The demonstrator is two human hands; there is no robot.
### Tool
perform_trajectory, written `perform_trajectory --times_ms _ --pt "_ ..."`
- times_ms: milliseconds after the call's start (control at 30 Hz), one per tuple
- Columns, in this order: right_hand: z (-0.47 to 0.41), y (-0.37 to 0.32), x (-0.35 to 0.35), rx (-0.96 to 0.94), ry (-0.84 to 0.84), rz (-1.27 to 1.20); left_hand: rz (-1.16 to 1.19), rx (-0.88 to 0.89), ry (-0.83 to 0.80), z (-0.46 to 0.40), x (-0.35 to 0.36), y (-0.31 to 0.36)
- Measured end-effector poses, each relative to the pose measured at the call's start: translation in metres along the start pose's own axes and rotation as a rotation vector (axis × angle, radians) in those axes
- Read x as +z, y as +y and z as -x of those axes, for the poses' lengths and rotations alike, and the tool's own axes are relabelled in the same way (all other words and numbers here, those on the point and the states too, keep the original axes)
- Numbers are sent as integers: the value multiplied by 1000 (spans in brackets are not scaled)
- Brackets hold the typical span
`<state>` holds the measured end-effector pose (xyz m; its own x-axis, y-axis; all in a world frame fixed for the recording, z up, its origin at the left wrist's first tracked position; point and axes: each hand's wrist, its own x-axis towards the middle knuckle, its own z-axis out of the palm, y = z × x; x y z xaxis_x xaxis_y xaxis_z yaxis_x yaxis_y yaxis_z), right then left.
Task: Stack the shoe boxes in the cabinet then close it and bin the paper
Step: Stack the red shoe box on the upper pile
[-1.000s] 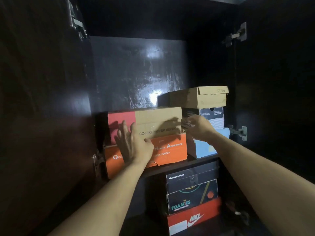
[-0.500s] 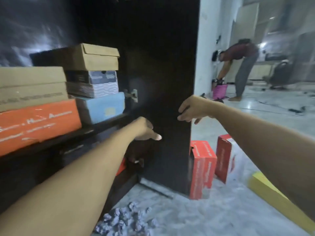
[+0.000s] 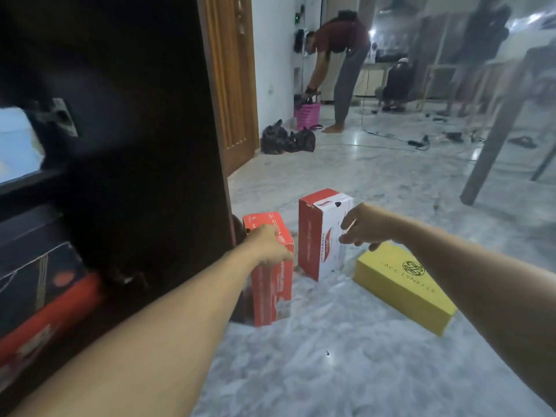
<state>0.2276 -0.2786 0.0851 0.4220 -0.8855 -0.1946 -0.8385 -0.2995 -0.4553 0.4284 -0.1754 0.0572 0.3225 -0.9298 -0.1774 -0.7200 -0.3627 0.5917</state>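
Left hand (image 3: 270,246): I see it gripping the red box (image 3: 272,284) top, lettering blurred.
Right hand (image 3: 365,227): fingers loosely spread at the red-and-white box (image 3: 323,236); below it, a yellow box (image 3: 403,285) with unreadable print.

3 shoe boxes on the floor (image 3: 346,371): 2 red ones standing on end, the red box by the cabinet door (image 3: 272,284) and the red-and-white box (image 3: 323,236) just beside it, plus 1 yellow box (image 3: 403,285) lying flat. In the cabinet (image 3: 135,130), 3 boxes partly in view at the left edge: 1 light blue box (image 3: 16,145) on the upper shelf, 1 black box (image 3: 36,272) and 1 red box below it (image 3: 51,311). 2 hands, left hand (image 3: 269,246) and right hand (image 3: 365,227), both reaching toward the floor boxes. 1 other person (image 3: 340,67) bending in the background, 1 pink basket (image 3: 307,114), 2 dark bags (image 3: 288,139). Cables further back too blurred to count.
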Motion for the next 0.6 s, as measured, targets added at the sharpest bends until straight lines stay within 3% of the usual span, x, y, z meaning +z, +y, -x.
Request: perform_trajectory --times_ms 133,267,467,600 --pt "-35 18 37 -6 -11 7 -30 -85 121 -36 34 -25" --pt "-67 12 70 -131 39 100 70 -178 179 -71 53 -49" --pt "-91 -12 107 -283 13 -71 601 -331 417 -87 59 -44" --pt "-101 2 115 -227 40 -232 1160 -292 306 -91 60 -36"
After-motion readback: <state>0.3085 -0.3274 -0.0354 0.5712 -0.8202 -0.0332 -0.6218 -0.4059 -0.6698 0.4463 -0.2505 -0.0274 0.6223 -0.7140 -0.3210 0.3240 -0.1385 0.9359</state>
